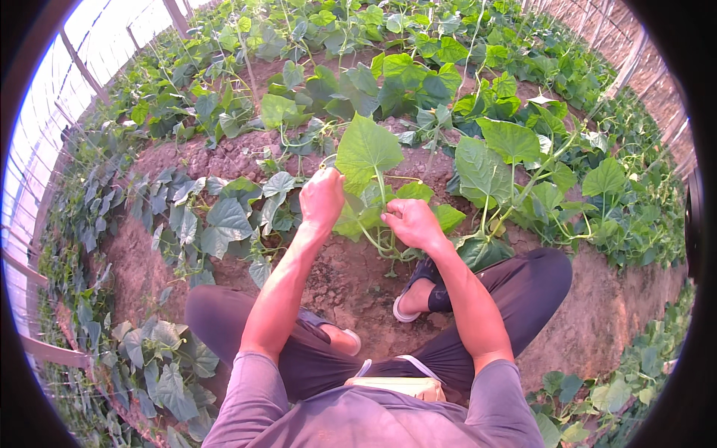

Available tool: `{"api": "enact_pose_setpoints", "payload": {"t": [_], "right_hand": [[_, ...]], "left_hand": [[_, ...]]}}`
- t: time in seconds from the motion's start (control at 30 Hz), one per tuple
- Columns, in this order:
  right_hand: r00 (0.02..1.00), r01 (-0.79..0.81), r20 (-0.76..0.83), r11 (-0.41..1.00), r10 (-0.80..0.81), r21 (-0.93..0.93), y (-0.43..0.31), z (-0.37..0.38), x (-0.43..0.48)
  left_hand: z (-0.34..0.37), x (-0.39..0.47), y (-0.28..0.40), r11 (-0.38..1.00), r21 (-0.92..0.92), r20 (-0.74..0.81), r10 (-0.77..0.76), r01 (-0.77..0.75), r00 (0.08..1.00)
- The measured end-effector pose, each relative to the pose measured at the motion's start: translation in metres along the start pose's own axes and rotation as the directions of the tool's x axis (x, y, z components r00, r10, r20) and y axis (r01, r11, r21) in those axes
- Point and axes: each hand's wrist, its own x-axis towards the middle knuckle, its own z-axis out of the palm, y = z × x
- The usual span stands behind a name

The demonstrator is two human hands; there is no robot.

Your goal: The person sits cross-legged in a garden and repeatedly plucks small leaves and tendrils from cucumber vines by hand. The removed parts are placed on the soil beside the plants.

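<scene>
My right hand (413, 223) pinches a green stem of a cucumber vine (381, 190) between thumb and forefinger. Above it spreads a large, bright, upright leaf (369, 145). My left hand (323, 196) is curled into a fist at that leaf's left edge. A small yellowish loop (322, 165) shows at the top of this fist; whatever the fingers enclose is hidden. Below both hands, the vine's lower stem (372, 241) bends in a loop close to the soil. To the right stands another cucumber plant (512, 196) with a thick pale stem and broad leaves.
I squat on bare soil (358, 280) between my two shoes. Vines (224, 218) sprawl at left, and denser rows rise beyond a soil ridge (218, 154). Thin strings (246, 61) hang among the plants. Posts (84, 67) line the left side. A beige pouch (397, 386) rests at my waist.
</scene>
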Motion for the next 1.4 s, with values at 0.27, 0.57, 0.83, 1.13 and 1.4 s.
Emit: {"api": "enact_pose_setpoints", "payload": {"t": [0.27,0.57,0.83,1.13,1.4], "right_hand": [[1.000,-0.002,0.009,0.985,0.004,-0.171,-0.029,0.028,-0.008],[0.954,-0.015,-0.299,0.997,-0.009,-0.078,-0.040,0.017,-0.002],[0.887,0.000,-0.448,0.968,-0.116,-0.252,-0.017,-0.010,0.062],[0.915,-0.067,-0.401,0.997,0.049,-0.031,-0.049,-0.065,0.104],[0.964,-0.007,-0.237,0.905,0.119,0.425,-0.024,0.025,0.041]], "left_hand": [[-0.059,0.020,0.026,0.831,-0.308,0.700,-0.132,0.463,0.702],[-0.026,-0.017,0.025,0.788,-0.377,0.489,-0.276,0.486,0.827],[-0.036,-0.038,0.016,0.796,-0.406,0.386,-0.297,0.450,0.874],[-0.042,-0.051,-0.002,0.521,-0.656,0.359,-0.421,0.546,0.833],[-0.027,-0.057,0.027,0.549,-0.680,0.320,-0.374,0.486,0.870]]}}
